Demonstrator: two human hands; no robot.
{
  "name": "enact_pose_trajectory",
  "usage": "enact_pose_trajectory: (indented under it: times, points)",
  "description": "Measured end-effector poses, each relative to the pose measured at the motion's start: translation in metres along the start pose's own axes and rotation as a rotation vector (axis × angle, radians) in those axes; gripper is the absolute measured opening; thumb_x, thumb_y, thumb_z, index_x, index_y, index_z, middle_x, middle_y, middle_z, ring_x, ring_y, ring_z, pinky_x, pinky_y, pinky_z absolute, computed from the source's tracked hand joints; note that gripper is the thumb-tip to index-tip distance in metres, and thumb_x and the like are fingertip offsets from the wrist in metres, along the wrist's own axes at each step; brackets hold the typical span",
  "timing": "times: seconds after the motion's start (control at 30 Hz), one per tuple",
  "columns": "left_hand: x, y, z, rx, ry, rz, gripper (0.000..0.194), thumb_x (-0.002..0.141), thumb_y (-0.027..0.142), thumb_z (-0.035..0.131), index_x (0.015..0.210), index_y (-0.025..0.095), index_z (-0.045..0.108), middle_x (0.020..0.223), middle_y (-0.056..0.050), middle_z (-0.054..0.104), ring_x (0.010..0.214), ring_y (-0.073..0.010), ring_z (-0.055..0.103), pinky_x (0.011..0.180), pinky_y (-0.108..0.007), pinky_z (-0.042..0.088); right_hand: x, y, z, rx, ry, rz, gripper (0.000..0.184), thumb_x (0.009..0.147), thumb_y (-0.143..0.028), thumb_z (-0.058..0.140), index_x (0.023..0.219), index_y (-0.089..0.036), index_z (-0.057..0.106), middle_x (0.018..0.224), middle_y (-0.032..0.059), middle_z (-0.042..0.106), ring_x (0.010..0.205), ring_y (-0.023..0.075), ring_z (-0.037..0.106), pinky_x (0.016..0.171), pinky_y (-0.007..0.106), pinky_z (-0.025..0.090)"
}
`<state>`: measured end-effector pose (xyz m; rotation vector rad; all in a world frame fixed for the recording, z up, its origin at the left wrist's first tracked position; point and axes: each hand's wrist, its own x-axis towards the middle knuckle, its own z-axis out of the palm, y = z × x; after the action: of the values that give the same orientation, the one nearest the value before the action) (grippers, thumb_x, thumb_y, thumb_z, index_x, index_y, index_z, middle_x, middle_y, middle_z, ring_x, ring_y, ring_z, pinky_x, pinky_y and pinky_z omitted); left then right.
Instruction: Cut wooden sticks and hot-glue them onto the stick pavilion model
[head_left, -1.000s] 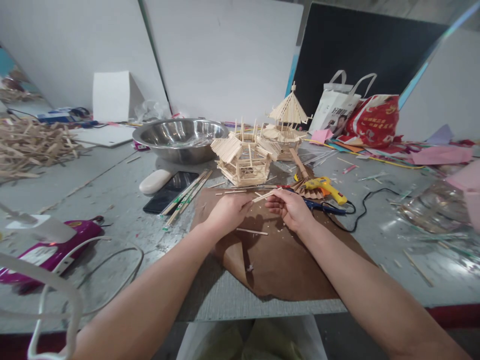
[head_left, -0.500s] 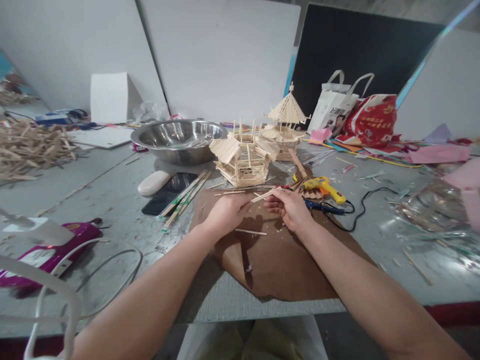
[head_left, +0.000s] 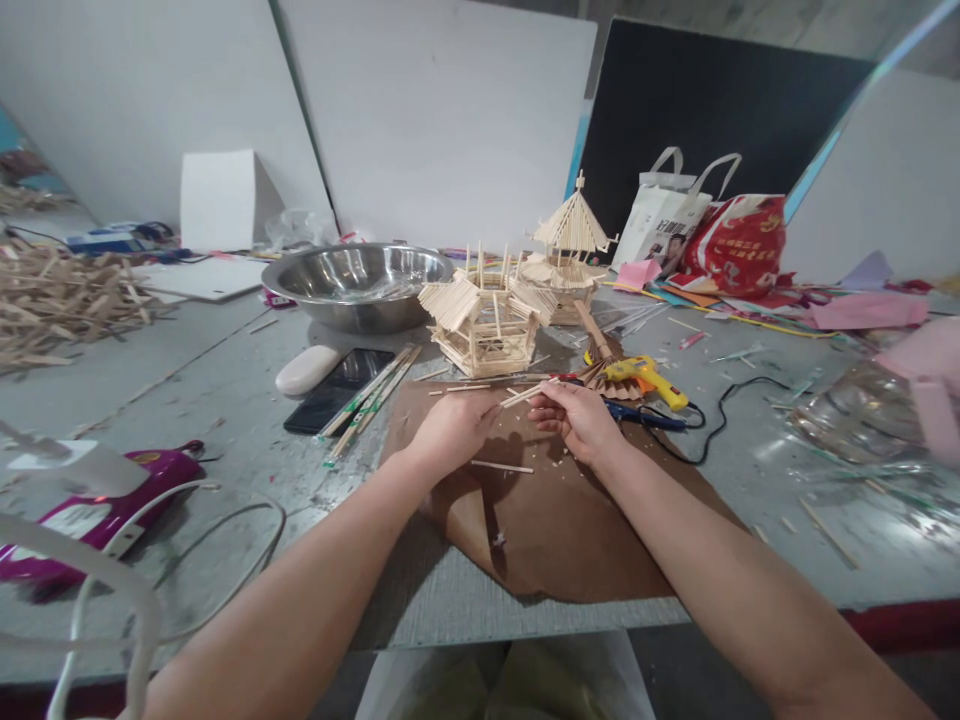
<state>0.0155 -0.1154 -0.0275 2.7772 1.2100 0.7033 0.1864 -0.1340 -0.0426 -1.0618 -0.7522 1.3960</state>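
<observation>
Between my hands are thin wooden sticks (head_left: 519,398), held over a sheet of brown paper (head_left: 570,540). My right hand (head_left: 574,415) pinches their right end between thumb and fingers. At the left end, the fingers of my left hand (head_left: 456,430) are closed on the sticks; its fingertips are partly hidden. A loose stick (head_left: 502,467) lies on the paper below my hands. Just beyond them stands a pavilion model of sticks (head_left: 491,325) with a partly covered roof. Behind it rises a second stick model (head_left: 571,235) with a pointed roof.
A yellow glue gun (head_left: 645,380) lies right of my hands, its black cord (head_left: 724,410) trailing. Left are a phone (head_left: 337,390), a white case (head_left: 307,370) and packed sticks (head_left: 371,405). A steel basin (head_left: 360,315) stands behind; a stick pile (head_left: 67,300) lies far left.
The view has shifted slightly. Both hands keep nearly the same place and grip, with the sticks between them only slightly moved.
</observation>
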Motion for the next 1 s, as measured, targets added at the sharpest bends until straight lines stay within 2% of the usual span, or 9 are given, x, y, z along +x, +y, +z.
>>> enact_pose_trajectory:
  times: [0.1, 0.3, 0.4, 0.47, 0.53, 0.57, 0.67, 0.8, 1.0]
  points:
    - [0.000, -0.003, 0.000, 0.014, -0.002, -0.049, 0.025, 0.078, 0.022, 0.037, 0.070, 0.016, 0.061, 0.065, -0.004, 0.062, 0.059, -0.0130, 0.052, 0.052, -0.022, 0.031, -0.002, 0.000, 0.002, -0.037, 0.008, 0.013, 0.010, 0.071, -0.021, 0.053, 0.064, -0.014, 0.054, 0.053, -0.0017, 0.061, 0.043, 0.0084, 0.057, 0.038, 0.016, 0.045]
    - [0.000, -0.007, 0.000, -0.062, 0.022, -0.088, 0.025, 0.075, 0.021, 0.038, 0.065, 0.016, 0.061, 0.059, -0.003, 0.060, 0.054, -0.0110, 0.049, 0.051, -0.020, 0.029, -0.003, 0.008, 0.004, -0.339, -0.062, 0.037, 0.020, 0.068, -0.033, 0.057, 0.062, -0.015, 0.052, 0.058, 0.0021, 0.062, 0.038, 0.0085, 0.053, 0.034, 0.018, 0.040]
    - [0.000, -0.007, 0.001, -0.132, 0.043, -0.104, 0.025, 0.074, 0.022, 0.039, 0.063, 0.016, 0.061, 0.054, -0.001, 0.057, 0.050, -0.0093, 0.045, 0.049, -0.019, 0.028, -0.003, -0.002, 0.000, -0.460, -0.059, 0.014, 0.021, 0.065, -0.036, 0.059, 0.064, -0.016, 0.054, 0.057, 0.0015, 0.061, 0.036, 0.0089, 0.051, 0.034, 0.019, 0.037]
    - [0.000, -0.006, 0.000, -0.168, 0.045, -0.124, 0.024, 0.073, 0.022, 0.040, 0.062, 0.016, 0.061, 0.052, 0.000, 0.057, 0.049, -0.0091, 0.044, 0.048, -0.019, 0.028, -0.007, -0.016, -0.005, -0.642, -0.006, -0.063, 0.018, 0.063, -0.034, 0.062, 0.065, -0.017, 0.055, 0.060, 0.0022, 0.061, 0.046, 0.0117, 0.055, 0.043, 0.021, 0.039]
    - [0.001, -0.004, -0.001, -0.190, 0.028, -0.148, 0.025, 0.073, 0.024, 0.040, 0.060, 0.015, 0.060, 0.052, 0.000, 0.056, 0.049, -0.0091, 0.044, 0.048, -0.019, 0.029, -0.016, -0.032, -0.011, -1.305, 0.082, -0.256, 0.019, 0.066, -0.037, 0.058, 0.064, -0.018, 0.057, 0.071, 0.0068, 0.063, 0.072, 0.0186, 0.059, 0.062, 0.026, 0.042]
    - [0.001, -0.003, -0.002, -0.198, 0.018, -0.159, 0.025, 0.073, 0.024, 0.040, 0.059, 0.015, 0.059, 0.051, 0.001, 0.055, 0.049, -0.0091, 0.044, 0.047, -0.019, 0.029, -0.022, -0.038, -0.014, -1.575, 0.117, -0.282, 0.025, 0.068, -0.042, 0.054, 0.065, -0.017, 0.058, 0.075, 0.0098, 0.064, 0.080, 0.0229, 0.058, 0.068, 0.031, 0.041]
    - [0.002, -0.001, -0.004, -0.230, 0.003, -0.187, 0.028, 0.074, 0.026, 0.040, 0.054, 0.015, 0.055, 0.048, 0.002, 0.052, 0.048, -0.0087, 0.044, 0.047, -0.018, 0.028, -0.039, -0.047, -0.026, -1.995, 0.093, -0.221, 0.038, 0.070, -0.049, 0.046, 0.076, -0.014, 0.060, 0.087, 0.0165, 0.062, 0.086, 0.0293, 0.056, 0.067, 0.037, 0.040]
    - [0.002, 0.000, -0.004, -0.297, -0.003, -0.225, 0.034, 0.075, 0.033, 0.038, 0.050, 0.015, 0.052, 0.045, 0.003, 0.048, 0.045, -0.0080, 0.041, 0.046, -0.019, 0.028, -0.050, -0.040, -0.042, -2.102, 0.021, -0.050, 0.044, 0.068, -0.052, 0.046, 0.081, -0.012, 0.060, 0.089, 0.0174, 0.062, 0.082, 0.0295, 0.057, 0.063, 0.035, 0.040]
    - [0.001, -0.004, -0.004, -0.367, 0.012, -0.278, 0.032, 0.073, 0.033, 0.039, 0.049, 0.015, 0.050, 0.044, 0.004, 0.045, 0.046, -0.0083, 0.041, 0.047, -0.019, 0.029, -0.047, -0.036, -0.057, -2.020, 0.066, -0.022, 0.026, 0.070, -0.034, 0.044, 0.079, -0.015, 0.059, 0.090, 0.0131, 0.062, 0.083, 0.0252, 0.057, 0.058, 0.029, 0.037]
